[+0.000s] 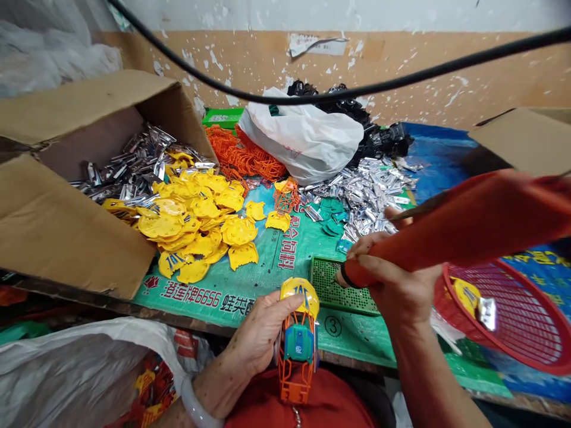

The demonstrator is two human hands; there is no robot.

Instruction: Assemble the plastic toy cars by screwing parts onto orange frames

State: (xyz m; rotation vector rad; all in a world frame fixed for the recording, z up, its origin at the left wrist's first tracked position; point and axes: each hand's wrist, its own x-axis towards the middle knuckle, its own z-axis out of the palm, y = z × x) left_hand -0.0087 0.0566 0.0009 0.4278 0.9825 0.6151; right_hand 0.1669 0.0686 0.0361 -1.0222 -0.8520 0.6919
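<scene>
My left hand (pixel 259 334) grips a toy car (pixel 298 351) low at the front edge of the table. The car has an orange cage frame, a teal piece in the middle and a yellow cover under my thumb. My right hand (pixel 401 291) is closed around a red-orange electric screwdriver (pixel 464 223), which slants down to the left. Its black-ringed front end is over a green tray (pixel 323 297) of small screws. Fingers partly hide the tip, so I cannot tell whether it bears a screw.
Yellow covers (pixel 205 208) spill from a cardboard box (pixel 75 238) of shiny parts. Behind lie orange frames (pixel 250 157), a white bag (pixel 307 137), silver parts (pixel 368 184) and black parts (pixel 379 142). A red basket (pixel 530 315) stands right. A black cable (pixel 250 98) crosses above.
</scene>
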